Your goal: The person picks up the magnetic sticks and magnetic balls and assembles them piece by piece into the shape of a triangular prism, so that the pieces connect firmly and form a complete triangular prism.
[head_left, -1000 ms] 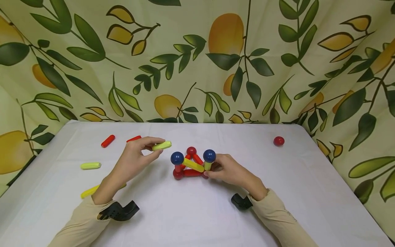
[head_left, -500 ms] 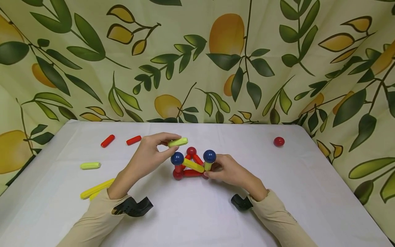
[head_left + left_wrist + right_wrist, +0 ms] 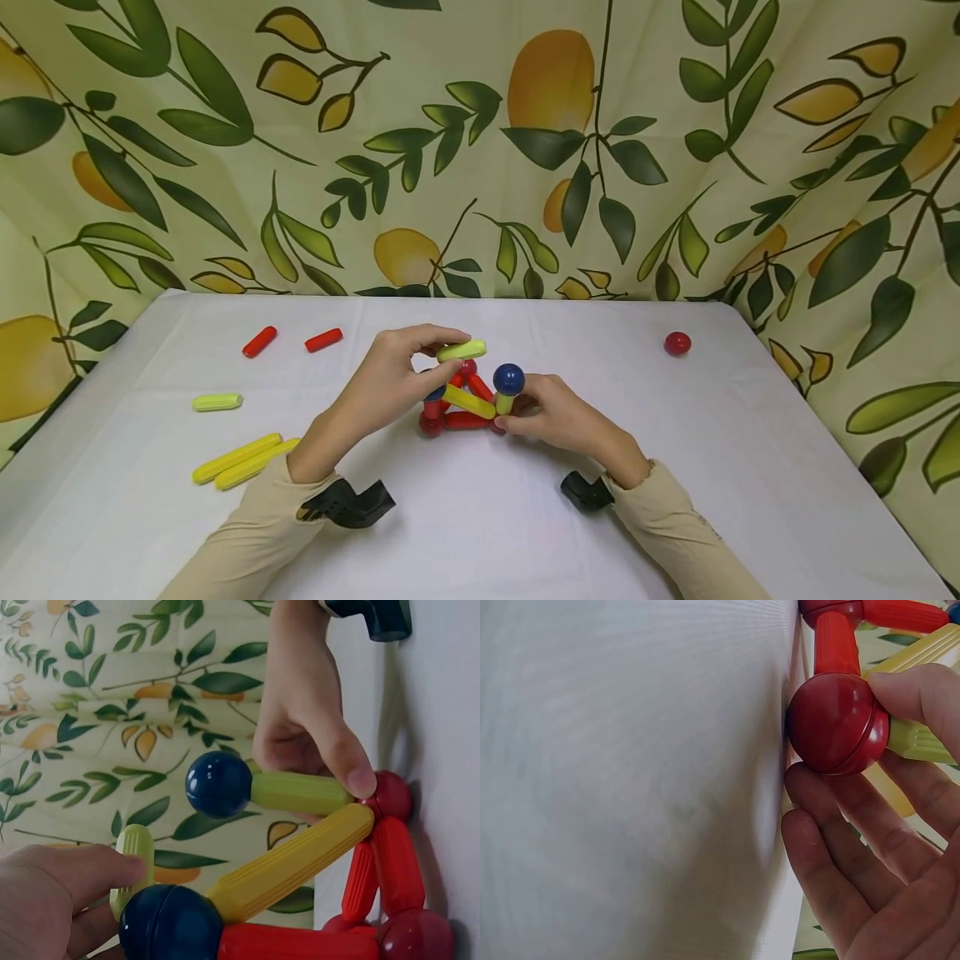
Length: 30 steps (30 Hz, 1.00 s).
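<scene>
In the head view, the left hand (image 3: 393, 379) pinches a short, light-green, plastic-looking stick (image 3: 462, 350) between thumb and fingers, over the twelve-o'clock side of a triangular red-based frame (image 3: 459, 421) on the white cloth-covered worktop (image 3: 465, 533). The right hand (image 3: 566, 417) grips the frame's four-o'clock corner. The frame counts three glossy red balls, two glossy dark-blue balls (image 3: 509, 379), four red sticks, one light-green post (image 3: 505, 405) and one slanting yellow stick (image 3: 470, 402). Taking the frame as the dial's centre, two loose red rods (image 3: 259, 342) lie between nine and ten o'clock, one pale-green ribbed rod (image 3: 217, 402) at nine, two longer yellow rods (image 3: 236, 457) side by side between eight and nine, and one loose shiny red ball (image 3: 677, 343) between two and three. Behind hangs softly creased fabric (image 3: 442, 50) printed with leaves and orange fruit. In the left wrist view, the held stick shows lengthwise ribs and sits at eleven o'clock of the nearest blue ball; whether they touch cannot be told. In the right wrist view, the right thumb presses a seamed red corner ball (image 3: 832, 724) at two o'clock, its fingers bent below; a smooth red stick (image 3: 837, 645) leaves at twelve.
</scene>
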### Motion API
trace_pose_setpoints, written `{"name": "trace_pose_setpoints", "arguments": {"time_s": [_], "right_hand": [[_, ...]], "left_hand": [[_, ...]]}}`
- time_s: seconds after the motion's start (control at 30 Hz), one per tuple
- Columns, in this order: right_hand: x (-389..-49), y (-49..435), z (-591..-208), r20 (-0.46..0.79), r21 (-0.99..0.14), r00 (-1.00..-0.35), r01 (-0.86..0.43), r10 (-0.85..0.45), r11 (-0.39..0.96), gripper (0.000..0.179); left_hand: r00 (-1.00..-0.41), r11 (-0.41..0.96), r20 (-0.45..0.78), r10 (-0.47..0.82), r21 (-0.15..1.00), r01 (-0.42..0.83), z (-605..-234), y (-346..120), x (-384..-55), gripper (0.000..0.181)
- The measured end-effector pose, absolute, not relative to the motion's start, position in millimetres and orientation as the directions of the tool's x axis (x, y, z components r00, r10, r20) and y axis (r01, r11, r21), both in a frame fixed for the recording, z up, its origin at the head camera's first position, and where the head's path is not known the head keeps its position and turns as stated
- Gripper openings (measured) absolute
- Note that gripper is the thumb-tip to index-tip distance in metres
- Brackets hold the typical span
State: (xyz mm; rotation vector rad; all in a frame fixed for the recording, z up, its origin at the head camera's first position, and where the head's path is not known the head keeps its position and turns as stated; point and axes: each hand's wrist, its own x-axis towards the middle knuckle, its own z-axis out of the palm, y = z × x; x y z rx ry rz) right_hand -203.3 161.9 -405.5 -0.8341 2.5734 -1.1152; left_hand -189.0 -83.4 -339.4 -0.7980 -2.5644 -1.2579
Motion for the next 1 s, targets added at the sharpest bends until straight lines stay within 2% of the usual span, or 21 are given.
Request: {"name": "trace_pose_setpoints", "arguments": {"time_s": [0.27,0.6,1.0], "right_hand": [[-202.7,162.8,-404.6,0.027,-0.726,-0.822,-0.408,-0.569,0.554,0.008],[-203.5,162.1,-403.6,0.024,-0.734,-0.817,-0.406,-0.577,0.545,0.008],[-203.6,162.4,-404.2,0.036,-0.741,-0.810,-0.414,-0.585,0.528,0.009]], "left_hand": [[-0.815,0.470,0.371,0.445,0.678,0.565,-346.2,-77.4,-188.8,0.030],[-0.827,0.500,0.308,0.470,0.679,0.537,-346.4,-77.8,-187.2,0.028],[-0.811,0.497,0.245,0.532,0.685,0.533,-346.5,-79.5,-187.3,0.025]]}}
